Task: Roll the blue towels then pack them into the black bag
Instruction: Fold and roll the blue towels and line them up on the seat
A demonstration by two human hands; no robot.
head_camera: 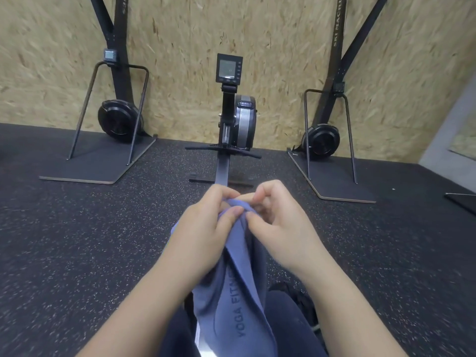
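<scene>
- A blue towel (pixel 233 287) is held up at centre frame, hanging down toward the bottom edge between the person's dark-trousered legs (pixel 291 328).
- "YOGA FITNE…" is printed in dark letters along the towel's lower part; the rest of the word is hidden in a fold.
- The towel's top edge is bunched and gripped by both hands, just below the middle of the frame.
- Left hand (pixel 206 228): fingers curled over the top left of the towel, thumb pressed onto the cloth from the front.
- Right hand (pixel 278 222): fingers curled, cloth pinched between thumb and fingertips at the top right of the bunch.
- The two hands are set just beside each other, thumbs nearly touching over the fold.
- A dark object (pixel 301 302) is partly seen behind the right forearm at lower centre right; whether it is the bag cannot be told.
- A black speckled floor (pixel 90 240) fills the lower half of the frame.
- A rowing machine (pixel 235 119) with a small monitor is seen at upper centre, its rail running toward the hands.
- Ski machines on stands are seen at upper left (pixel 116 117) and upper right (pixel 327 135).
- A chipboard wall (pixel 185 47) is seen across the top.
</scene>
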